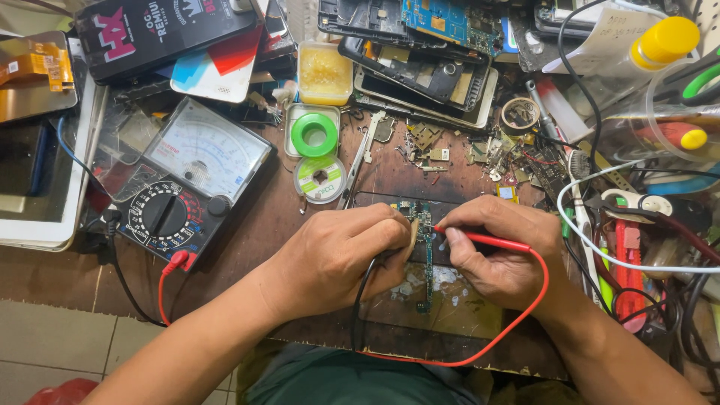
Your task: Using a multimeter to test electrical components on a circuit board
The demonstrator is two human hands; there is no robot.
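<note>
Pinched red probe touches circuit board

Both forearms are bare from the bottom edge of the view up to the wrists, with no sleeve, watch or band on either. The left hand and the right hand wear no gloves or rings. The fingernails are short. Below the wrists, between the forearms, shows a dark grey-green garment.
</note>
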